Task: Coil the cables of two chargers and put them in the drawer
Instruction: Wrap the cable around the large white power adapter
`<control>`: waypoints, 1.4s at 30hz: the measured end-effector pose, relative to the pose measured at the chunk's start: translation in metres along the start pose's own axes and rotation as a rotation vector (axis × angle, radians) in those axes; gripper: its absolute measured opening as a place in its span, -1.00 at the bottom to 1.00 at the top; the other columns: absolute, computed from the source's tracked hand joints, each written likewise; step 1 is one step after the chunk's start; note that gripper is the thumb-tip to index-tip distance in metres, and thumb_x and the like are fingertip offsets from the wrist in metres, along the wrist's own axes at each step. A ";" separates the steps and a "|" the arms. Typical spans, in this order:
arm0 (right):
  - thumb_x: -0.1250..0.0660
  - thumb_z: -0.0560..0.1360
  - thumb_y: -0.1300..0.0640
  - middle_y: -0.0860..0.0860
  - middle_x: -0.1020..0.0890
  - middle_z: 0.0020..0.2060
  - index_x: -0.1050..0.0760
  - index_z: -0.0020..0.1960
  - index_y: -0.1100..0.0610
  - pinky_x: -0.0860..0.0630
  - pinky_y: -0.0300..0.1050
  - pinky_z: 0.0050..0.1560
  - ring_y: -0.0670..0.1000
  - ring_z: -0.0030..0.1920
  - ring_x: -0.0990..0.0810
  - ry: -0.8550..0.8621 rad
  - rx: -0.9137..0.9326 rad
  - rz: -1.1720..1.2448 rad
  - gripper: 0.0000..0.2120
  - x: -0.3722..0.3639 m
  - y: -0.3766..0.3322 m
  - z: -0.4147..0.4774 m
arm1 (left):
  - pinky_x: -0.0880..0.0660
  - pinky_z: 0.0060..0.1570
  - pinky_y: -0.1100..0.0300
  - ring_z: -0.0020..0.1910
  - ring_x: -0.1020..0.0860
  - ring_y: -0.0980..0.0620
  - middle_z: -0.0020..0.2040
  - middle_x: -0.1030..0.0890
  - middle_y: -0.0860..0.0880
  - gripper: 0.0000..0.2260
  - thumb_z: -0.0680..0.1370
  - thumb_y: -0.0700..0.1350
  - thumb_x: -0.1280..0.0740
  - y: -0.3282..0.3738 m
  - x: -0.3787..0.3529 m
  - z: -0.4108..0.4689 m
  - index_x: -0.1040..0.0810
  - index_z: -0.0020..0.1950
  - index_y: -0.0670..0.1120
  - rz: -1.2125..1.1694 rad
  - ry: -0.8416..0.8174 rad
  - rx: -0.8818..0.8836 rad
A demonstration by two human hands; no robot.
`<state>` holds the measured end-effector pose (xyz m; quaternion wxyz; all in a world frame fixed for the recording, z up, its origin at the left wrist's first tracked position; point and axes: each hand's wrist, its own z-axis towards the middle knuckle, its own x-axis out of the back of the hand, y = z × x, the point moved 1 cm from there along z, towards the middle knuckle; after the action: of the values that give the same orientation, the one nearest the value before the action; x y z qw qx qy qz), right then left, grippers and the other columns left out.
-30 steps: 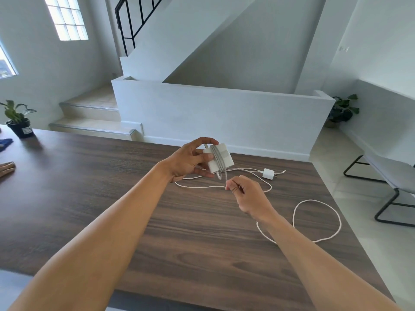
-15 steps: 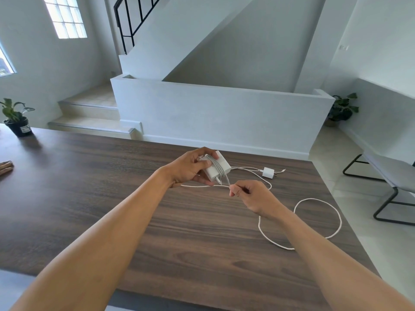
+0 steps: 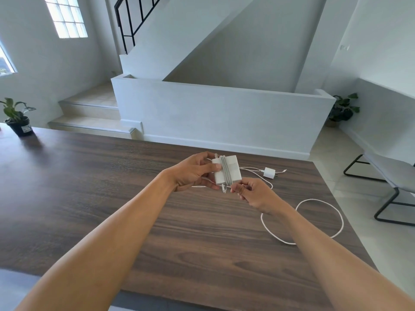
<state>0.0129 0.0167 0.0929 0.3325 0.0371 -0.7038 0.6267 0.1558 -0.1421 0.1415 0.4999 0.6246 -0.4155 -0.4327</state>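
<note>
One charger (image 3: 234,170) — cable (image 3: 225,173) wound top-to-bottom

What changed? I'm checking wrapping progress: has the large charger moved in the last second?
Yes. The large charger dropped lower in view, slightly rightward: it was above the small charger on the table, now about level with it.
</note>
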 end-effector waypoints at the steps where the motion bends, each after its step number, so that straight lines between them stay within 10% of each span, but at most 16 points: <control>1: -0.30 0.57 0.01 -0.03 -0.44 -0.44 -0.60 -0.14 0.13 -0.26 -0.19 -0.34 -0.06 -0.42 -0.32 -0.012 -0.004 -0.006 -0.77 0.001 -0.002 0.002 | -0.64 -0.12 0.01 -0.18 -0.64 -0.03 0.00 -0.60 -0.16 -0.70 0.55 -0.23 -0.32 0.000 0.000 -0.001 -0.43 0.29 -0.17 0.007 -0.014 -0.005; 8: -0.34 0.51 0.00 -0.12 -0.53 -0.42 -0.56 -0.21 0.08 -0.39 -0.18 -0.29 -0.14 -0.42 -0.42 -0.133 0.023 -0.329 -0.81 0.010 -0.020 0.012 | -0.49 0.16 -0.12 0.05 -0.55 -0.11 0.14 -0.60 -0.21 -0.72 0.55 -0.20 -0.35 -0.005 0.001 -0.007 -0.54 0.26 -0.01 0.257 -0.079 0.046; 13: -0.33 0.52 -0.04 -0.14 -0.52 -0.33 -0.47 -0.27 -0.08 -0.37 -0.16 -0.25 -0.04 -0.24 -0.50 -0.214 0.006 -0.731 -0.80 0.022 -0.042 0.019 | -0.58 -0.16 0.13 -0.08 -0.53 -0.08 -0.01 -0.59 -0.24 -0.70 0.54 -0.19 -0.38 -0.011 0.005 -0.017 -0.56 0.27 -0.03 0.376 -0.110 0.095; 32: -0.27 0.56 0.07 0.10 -0.57 -0.40 -0.63 -0.17 0.20 -0.38 -0.11 -0.23 -0.01 -0.36 -0.44 0.078 0.068 -0.464 -0.73 0.000 -0.068 0.019 | -0.56 -0.32 0.28 -0.32 -0.60 0.23 -0.04 -0.56 -0.05 -0.75 0.57 -0.23 -0.32 -0.021 0.007 -0.018 -0.54 0.25 -0.20 0.501 0.163 -0.075; 38: -0.24 0.59 0.07 0.00 -0.72 -0.06 -0.63 0.16 0.10 -0.52 -0.14 0.01 -0.02 -0.04 -0.64 0.264 0.176 -0.406 -0.75 -0.009 -0.070 0.005 | -0.65 -0.20 0.00 -0.09 -0.65 -0.05 0.09 -0.61 -0.19 -0.78 0.56 -0.16 -0.35 -0.022 0.011 -0.010 -0.58 0.19 -0.18 0.369 0.337 -0.138; 42: -0.22 0.60 0.07 -0.07 -0.66 -0.18 -0.57 0.25 0.09 -0.53 -0.05 -0.05 -0.02 -0.14 -0.59 0.342 0.261 -0.419 -0.71 -0.025 -0.061 -0.005 | -0.62 -0.32 0.13 -0.19 -0.62 -0.01 0.07 -0.55 -0.28 -0.78 0.57 -0.19 -0.34 -0.023 0.007 -0.005 -0.57 0.18 -0.24 0.296 0.416 -0.118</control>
<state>0.0627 -0.0009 0.1323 0.5607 0.1180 -0.5280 0.6268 0.1647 -0.1435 0.1184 0.6682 0.6022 -0.3647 -0.2404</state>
